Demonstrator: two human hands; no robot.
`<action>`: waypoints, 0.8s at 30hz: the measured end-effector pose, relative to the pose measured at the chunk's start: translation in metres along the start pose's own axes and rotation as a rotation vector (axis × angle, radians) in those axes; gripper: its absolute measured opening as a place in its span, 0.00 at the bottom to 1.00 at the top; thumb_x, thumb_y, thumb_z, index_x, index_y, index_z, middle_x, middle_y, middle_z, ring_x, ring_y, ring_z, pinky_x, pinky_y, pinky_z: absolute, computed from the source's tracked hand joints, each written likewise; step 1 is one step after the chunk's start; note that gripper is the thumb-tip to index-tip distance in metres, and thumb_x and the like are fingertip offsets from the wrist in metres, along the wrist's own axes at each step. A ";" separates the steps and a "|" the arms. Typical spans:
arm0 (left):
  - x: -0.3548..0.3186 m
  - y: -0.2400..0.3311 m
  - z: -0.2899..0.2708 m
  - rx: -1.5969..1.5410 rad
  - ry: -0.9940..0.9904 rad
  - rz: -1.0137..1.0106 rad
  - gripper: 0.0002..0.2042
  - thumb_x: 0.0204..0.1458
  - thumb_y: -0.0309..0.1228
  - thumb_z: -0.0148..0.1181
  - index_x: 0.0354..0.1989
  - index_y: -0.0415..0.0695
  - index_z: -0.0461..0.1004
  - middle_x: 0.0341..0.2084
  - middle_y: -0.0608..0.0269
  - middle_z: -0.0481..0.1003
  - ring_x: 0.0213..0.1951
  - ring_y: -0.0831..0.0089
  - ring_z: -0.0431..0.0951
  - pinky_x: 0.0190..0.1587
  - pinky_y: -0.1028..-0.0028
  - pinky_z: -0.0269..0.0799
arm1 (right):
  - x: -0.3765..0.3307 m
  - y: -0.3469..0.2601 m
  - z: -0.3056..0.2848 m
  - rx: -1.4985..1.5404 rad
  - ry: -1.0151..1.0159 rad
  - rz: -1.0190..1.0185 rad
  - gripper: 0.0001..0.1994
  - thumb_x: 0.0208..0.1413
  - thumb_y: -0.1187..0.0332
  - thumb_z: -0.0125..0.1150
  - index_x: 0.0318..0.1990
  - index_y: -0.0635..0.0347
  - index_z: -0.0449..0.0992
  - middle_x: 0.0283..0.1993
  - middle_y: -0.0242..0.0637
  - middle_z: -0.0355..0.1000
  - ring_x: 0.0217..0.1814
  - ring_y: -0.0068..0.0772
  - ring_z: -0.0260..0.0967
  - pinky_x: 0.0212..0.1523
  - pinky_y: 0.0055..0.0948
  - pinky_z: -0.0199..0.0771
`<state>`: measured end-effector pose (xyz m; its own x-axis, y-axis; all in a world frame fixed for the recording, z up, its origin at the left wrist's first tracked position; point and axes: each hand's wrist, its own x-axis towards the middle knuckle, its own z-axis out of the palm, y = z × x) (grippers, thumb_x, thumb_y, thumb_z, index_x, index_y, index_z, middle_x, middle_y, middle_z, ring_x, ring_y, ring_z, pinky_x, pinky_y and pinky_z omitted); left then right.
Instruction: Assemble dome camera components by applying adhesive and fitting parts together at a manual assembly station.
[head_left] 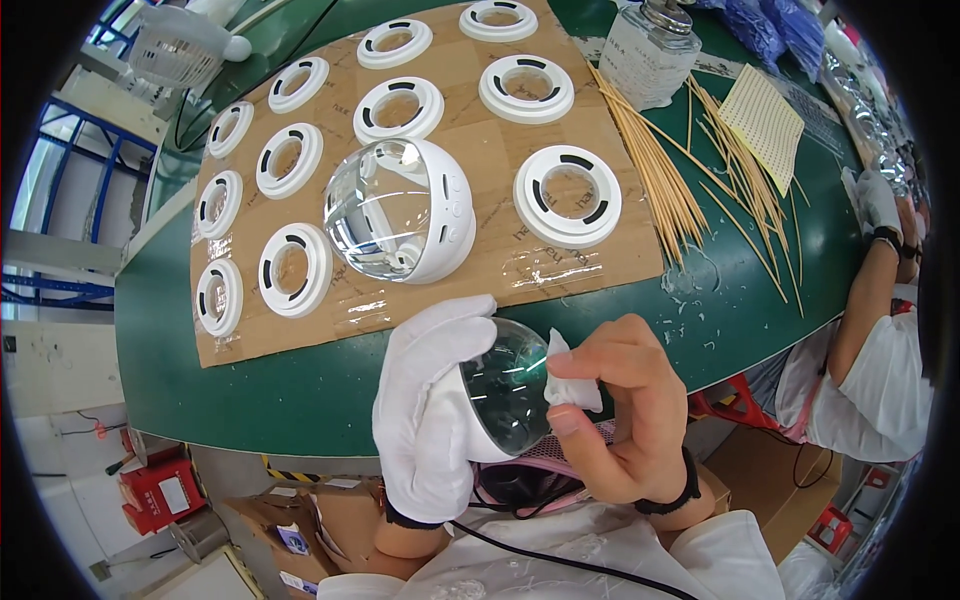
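Note:
My left hand (pixel 422 410), in a white glove, is wrapped round a small white device with a clear, dark-looking dome (pixel 507 388), held at the table's near edge. The dome faces right. My bare right hand (pixel 640 410) pinches a crumpled white wipe (pixel 574 390) between thumb and fingers, against or right beside the dome's right side. Just beyond my hands, a second white device with a clear dome (pixel 380 215) stands on a cardboard sheet (pixel 470 262). Several white rings with black curved pads (pixel 568 196) lie around it in rows.
Thin wooden sticks (pixel 655 180) lie loose right of the cardboard, by a glass jar with a metal cap (pixel 650 55) and a yellow dotted sheet (pixel 762 125). A black cable (pixel 570 568) crosses my lap. At the far right sits another person with a gloved hand (pixel 878 203).

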<state>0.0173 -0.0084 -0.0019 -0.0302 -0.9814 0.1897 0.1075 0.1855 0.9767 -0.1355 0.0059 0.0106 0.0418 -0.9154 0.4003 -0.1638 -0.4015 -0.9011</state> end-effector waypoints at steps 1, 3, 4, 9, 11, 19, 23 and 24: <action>-0.001 0.000 -0.001 0.000 0.003 0.001 0.22 0.55 0.45 0.48 0.48 0.37 0.69 0.50 0.45 0.67 0.49 0.60 0.70 0.53 0.65 0.64 | 0.002 0.000 -0.002 0.000 -0.003 -0.001 0.14 0.43 0.79 0.60 0.41 0.64 0.71 0.34 0.40 0.64 0.34 0.31 0.58 0.36 0.25 0.59; -0.002 -0.001 -0.002 0.000 0.009 0.015 0.22 0.52 0.43 0.52 0.49 0.37 0.68 0.50 0.44 0.66 0.49 0.60 0.70 0.53 0.65 0.65 | 0.010 -0.002 -0.007 -0.097 -0.040 -0.180 0.15 0.42 0.82 0.62 0.41 0.68 0.71 0.34 0.44 0.69 0.28 0.29 0.62 0.25 0.23 0.64; -0.001 -0.001 -0.002 -0.002 0.009 0.014 0.22 0.52 0.43 0.52 0.49 0.37 0.68 0.50 0.44 0.66 0.49 0.60 0.70 0.53 0.65 0.65 | 0.010 -0.001 -0.007 -0.099 -0.040 -0.179 0.15 0.42 0.82 0.62 0.41 0.68 0.71 0.34 0.44 0.69 0.28 0.29 0.62 0.25 0.23 0.64; 0.004 -0.005 -0.008 0.133 -0.162 0.178 0.31 0.34 0.34 0.71 0.50 0.39 0.66 0.50 0.43 0.65 0.46 0.58 0.73 0.47 0.66 0.71 | -0.003 -0.002 0.003 0.198 0.089 0.095 0.13 0.43 0.79 0.59 0.40 0.63 0.72 0.36 0.40 0.62 0.36 0.29 0.57 0.36 0.22 0.58; 0.001 -0.004 -0.002 0.186 -0.115 0.202 0.33 0.31 0.32 0.73 0.50 0.40 0.67 0.50 0.43 0.66 0.45 0.58 0.73 0.45 0.67 0.71 | 0.000 -0.005 0.004 0.187 0.082 0.109 0.12 0.42 0.79 0.59 0.38 0.61 0.73 0.35 0.39 0.62 0.35 0.28 0.57 0.35 0.22 0.58; 0.005 -0.001 -0.002 0.430 -0.182 0.279 0.33 0.32 0.29 0.73 0.49 0.43 0.62 0.47 0.44 0.67 0.48 0.55 0.71 0.47 0.65 0.72 | 0.014 0.003 -0.007 -0.096 -0.054 -0.190 0.15 0.31 0.82 0.61 0.32 0.56 0.77 0.29 0.33 0.62 0.25 0.27 0.58 0.26 0.22 0.58; 0.005 -0.002 -0.003 0.395 -0.173 0.242 0.33 0.31 0.31 0.74 0.48 0.43 0.63 0.47 0.44 0.67 0.47 0.56 0.72 0.46 0.65 0.72 | 0.014 0.008 -0.010 -0.146 -0.109 -0.368 0.17 0.27 0.81 0.63 0.31 0.55 0.79 0.29 0.33 0.62 0.25 0.27 0.60 0.24 0.24 0.60; 0.005 -0.003 -0.003 0.413 -0.166 0.251 0.33 0.30 0.31 0.75 0.47 0.43 0.63 0.46 0.44 0.67 0.47 0.56 0.72 0.46 0.65 0.72 | 0.014 0.009 -0.010 -0.153 -0.120 -0.388 0.17 0.26 0.81 0.63 0.31 0.55 0.80 0.30 0.33 0.62 0.25 0.27 0.60 0.24 0.25 0.62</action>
<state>0.0200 -0.0144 -0.0041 -0.2145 -0.8891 0.4044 -0.2688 0.4518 0.8507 -0.1462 -0.0101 0.0095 0.2422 -0.6981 0.6738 -0.2570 -0.7158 -0.6493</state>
